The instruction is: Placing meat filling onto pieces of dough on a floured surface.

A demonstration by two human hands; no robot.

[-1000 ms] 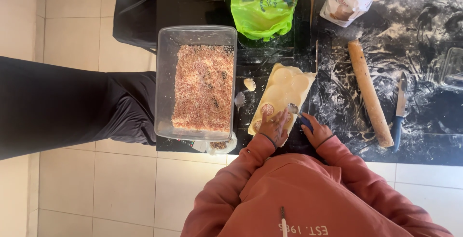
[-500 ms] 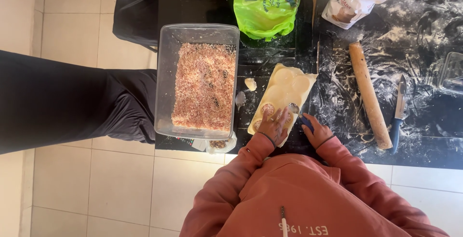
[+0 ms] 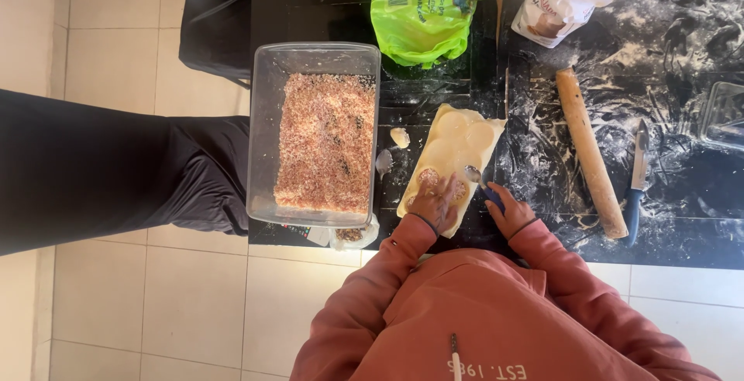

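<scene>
The left hand (image 3: 435, 204) presses flat, fingers spread, on filling mounds at the near end of the dough sheet (image 3: 453, 152); the right hand (image 3: 508, 210) grips a spoon (image 3: 474, 175) (bowl over dough). Best to press gently. The tub of filling (image 3: 324, 141) stands just left on the floured surface (image 3: 682, 125).
</scene>
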